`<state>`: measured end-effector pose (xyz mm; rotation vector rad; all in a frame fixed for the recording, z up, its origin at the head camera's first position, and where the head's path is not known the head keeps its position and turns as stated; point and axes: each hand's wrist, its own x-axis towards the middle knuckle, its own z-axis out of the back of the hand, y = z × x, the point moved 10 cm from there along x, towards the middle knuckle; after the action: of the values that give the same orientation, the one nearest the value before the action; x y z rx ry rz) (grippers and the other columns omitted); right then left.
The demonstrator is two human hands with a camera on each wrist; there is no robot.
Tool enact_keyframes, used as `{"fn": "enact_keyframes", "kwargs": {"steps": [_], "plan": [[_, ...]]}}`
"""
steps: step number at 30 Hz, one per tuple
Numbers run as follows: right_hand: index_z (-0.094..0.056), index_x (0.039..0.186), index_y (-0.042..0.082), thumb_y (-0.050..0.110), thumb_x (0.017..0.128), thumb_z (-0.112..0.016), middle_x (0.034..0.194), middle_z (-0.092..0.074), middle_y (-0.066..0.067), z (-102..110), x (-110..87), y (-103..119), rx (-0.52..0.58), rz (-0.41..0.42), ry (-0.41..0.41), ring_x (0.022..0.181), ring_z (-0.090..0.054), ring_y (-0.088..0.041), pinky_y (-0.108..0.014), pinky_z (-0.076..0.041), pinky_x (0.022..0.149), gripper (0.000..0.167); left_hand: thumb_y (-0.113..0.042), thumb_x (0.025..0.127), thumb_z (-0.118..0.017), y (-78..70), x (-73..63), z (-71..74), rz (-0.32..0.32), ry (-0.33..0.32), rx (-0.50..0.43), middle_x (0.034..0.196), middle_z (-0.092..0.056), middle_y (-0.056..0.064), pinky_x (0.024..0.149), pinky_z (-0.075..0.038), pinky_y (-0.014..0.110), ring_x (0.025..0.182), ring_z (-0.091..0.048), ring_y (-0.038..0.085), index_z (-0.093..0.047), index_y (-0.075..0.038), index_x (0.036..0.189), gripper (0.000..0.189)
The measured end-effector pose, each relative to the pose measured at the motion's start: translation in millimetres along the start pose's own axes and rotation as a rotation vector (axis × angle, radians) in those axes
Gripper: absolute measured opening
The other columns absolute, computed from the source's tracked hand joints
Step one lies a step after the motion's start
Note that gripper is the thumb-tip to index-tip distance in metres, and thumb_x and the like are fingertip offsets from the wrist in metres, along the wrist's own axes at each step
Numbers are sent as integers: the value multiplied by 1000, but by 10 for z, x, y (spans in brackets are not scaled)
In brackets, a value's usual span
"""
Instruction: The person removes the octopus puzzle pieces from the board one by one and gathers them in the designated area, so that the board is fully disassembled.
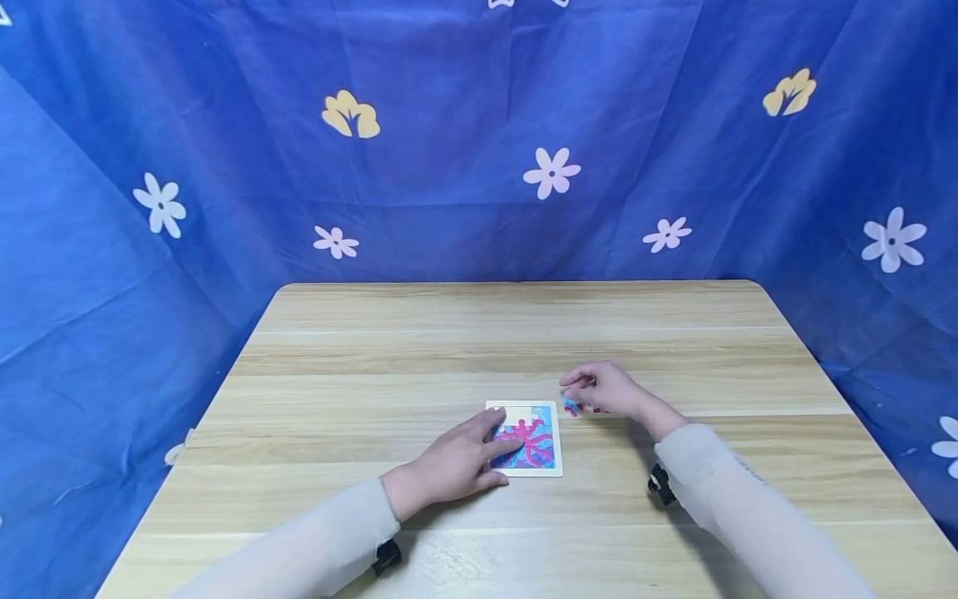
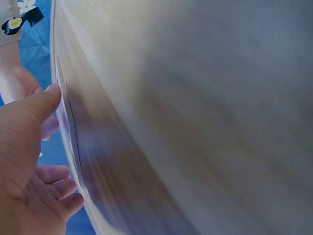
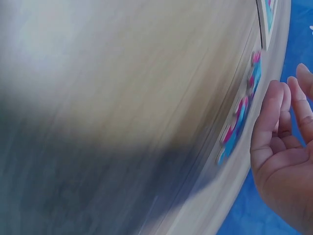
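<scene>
A square jigsaw puzzle (image 1: 535,449) in a pale frame lies flat on the table, showing a pink octopus on blue. Bare cream backing shows at its upper left. My left hand (image 1: 460,457) rests over the puzzle's left side, fingers spread and thumb by the near edge. Just right of the frame lie loose puzzle pieces (image 1: 571,405), partly hidden by my right hand (image 1: 606,389). That hand hovers over them, fingers loosely bent. In the right wrist view the pieces (image 3: 238,125) lie on the table, apart from the right fingers, which hold nothing.
The light wood table (image 1: 359,366) extends around the puzzle on all sides. Blue cloth (image 1: 449,200) with flower prints hangs behind it and along both sides. A dark strap-like device (image 1: 661,484) sits under the right sleeve, another (image 1: 387,556) under the left.
</scene>
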<state>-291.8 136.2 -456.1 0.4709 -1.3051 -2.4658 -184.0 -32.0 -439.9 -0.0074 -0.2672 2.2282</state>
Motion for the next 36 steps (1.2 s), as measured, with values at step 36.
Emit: {"fn": "enact_keyframes", "kwargs": {"steps": [36], "plan": [[-73, 99, 4, 10, 87, -69, 84, -66, 4, -507, 65, 289, -139, 114, 233, 76, -58, -8, -25, -50, 71, 14, -45, 88, -65, -27, 136, -63, 2, -8, 1, 139, -43, 27, 104, -37, 45, 128, -42, 40, -57, -17, 134, 54]]}}
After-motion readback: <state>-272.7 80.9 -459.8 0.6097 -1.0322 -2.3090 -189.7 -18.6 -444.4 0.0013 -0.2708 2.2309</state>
